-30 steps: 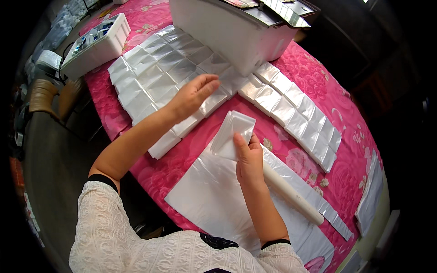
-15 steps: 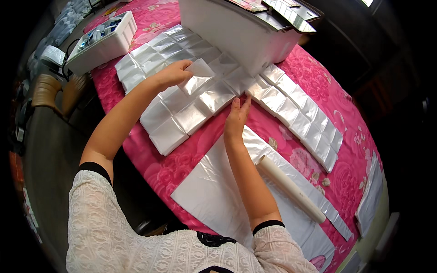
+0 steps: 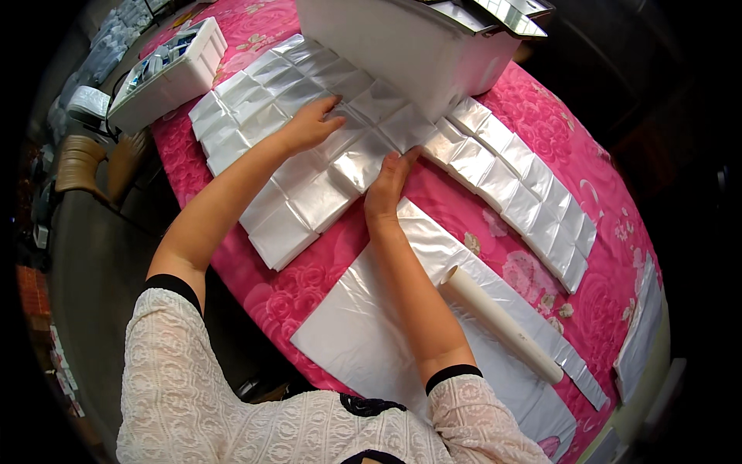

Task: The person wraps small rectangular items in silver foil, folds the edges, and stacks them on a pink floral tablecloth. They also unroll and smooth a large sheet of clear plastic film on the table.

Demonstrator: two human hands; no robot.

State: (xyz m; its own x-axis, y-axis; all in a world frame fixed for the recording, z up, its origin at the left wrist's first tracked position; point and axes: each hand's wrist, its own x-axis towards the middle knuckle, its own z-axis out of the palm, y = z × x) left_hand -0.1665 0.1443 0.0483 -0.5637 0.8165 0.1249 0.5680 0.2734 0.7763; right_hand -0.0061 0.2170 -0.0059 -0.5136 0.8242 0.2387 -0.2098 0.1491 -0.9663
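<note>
Stacks of folded, shiny clear plastic sheets (image 3: 270, 197), creased into squares, spread over the middle of the table. On top of them lies my left hand (image 3: 309, 127), its fingers and thumb apart and nothing held. My right hand (image 3: 386, 185) is at the near edge of the sheets, thumb and forefinger extended against their corner. Its other fingers are partly hidden. To the right runs a narrower row of folded plastic (image 3: 510, 182), close to the right fingertips.
A pale tube (image 3: 502, 325) lies on a large flat plastic sheet (image 3: 340, 325) under my right forearm. At the back stands a white foam box (image 3: 386, 58) with dark-framed panels on top. A smaller white box (image 3: 166, 85) holds items at the far left. Pink floral cloth (image 3: 533, 116) covers the table.
My left hand has let go of the lifted plastic square, which now lies flat, and its fingers have spread. My right hand has shifted slightly left along the edge.
</note>
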